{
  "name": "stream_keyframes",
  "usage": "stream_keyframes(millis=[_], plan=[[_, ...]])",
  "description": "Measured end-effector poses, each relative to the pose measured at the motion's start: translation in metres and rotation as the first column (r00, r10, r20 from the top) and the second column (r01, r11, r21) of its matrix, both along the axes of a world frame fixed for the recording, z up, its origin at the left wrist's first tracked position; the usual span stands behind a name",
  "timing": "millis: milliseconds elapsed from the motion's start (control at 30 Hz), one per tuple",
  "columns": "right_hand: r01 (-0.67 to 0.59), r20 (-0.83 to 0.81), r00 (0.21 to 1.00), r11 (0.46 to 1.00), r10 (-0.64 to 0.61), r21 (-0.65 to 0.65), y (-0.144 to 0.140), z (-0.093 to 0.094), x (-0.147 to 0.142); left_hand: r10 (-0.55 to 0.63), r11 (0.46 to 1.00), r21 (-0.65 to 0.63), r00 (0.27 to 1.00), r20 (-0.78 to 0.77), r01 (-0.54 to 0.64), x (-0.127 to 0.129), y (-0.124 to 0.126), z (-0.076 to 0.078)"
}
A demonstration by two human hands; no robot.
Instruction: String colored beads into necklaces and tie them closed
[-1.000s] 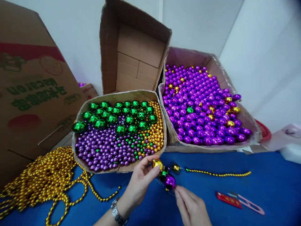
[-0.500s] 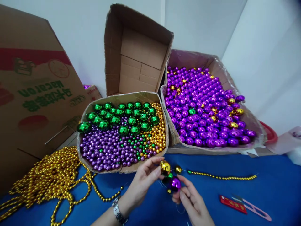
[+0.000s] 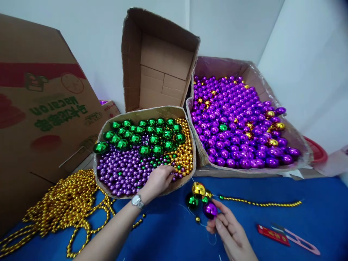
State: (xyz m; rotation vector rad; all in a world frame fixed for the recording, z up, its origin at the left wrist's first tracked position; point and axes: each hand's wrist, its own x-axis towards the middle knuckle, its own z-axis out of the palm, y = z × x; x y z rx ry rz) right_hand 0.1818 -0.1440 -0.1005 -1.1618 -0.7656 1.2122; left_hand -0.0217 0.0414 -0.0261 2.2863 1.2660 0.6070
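Note:
My left hand, with a watch on its wrist, reaches into the front right of the bead box. Its fingers are bent together among small green beads and gold beads; what they hold is hidden. My right hand pinches a large purple bead on a clear string. Clustered beside it are a large gold bead, a dark green bead and a small green bead. A small gold bead hangs lower on the string. From the cluster, a thin gold bead strand runs right.
A heap of gold bead chains lies at left beside a large carton. At back right stands a box of purple balls. Pink-handled snips and a red packet lie at right on the blue table.
My left hand has let go of the large gold bead and moved up and back into the bead box. My right hand still holds the purple bead. The view has shifted slightly.

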Motion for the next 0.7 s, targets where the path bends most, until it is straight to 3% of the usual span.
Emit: stream_keyframes(millis=[133, 367, 533, 633, 700], plan=[[0.008, 0.009, 1.000, 1.000, -0.008, 0.014, 0.000, -0.001, -0.001, -0.062, 0.998, 0.019, 0.975, -0.214, 0.068, 0.021, 0.001, -0.016], [-0.032, 0.051, 0.998, 0.999, 0.032, 0.009, -0.002, 0.006, 0.000, -0.048, 0.997, 0.038, 0.938, -0.343, 0.065, 0.033, 0.002, -0.017], [-0.023, 0.084, 0.996, 1.000, 0.024, -0.013, -0.003, 0.010, 0.000, -0.005, 1.000, 0.005, 0.971, -0.241, 0.006, 0.031, 0.002, -0.017], [-0.011, 0.056, 0.998, 0.999, 0.012, -0.033, -0.004, 0.009, 0.000, 0.025, 0.999, -0.041, 0.993, -0.116, -0.030, 0.025, -0.002, -0.013], [-0.011, 0.039, 0.999, 0.999, 0.013, -0.034, -0.005, 0.007, 0.000, 0.037, 0.988, -0.150, 0.998, 0.049, -0.029, 0.020, -0.010, -0.008]])
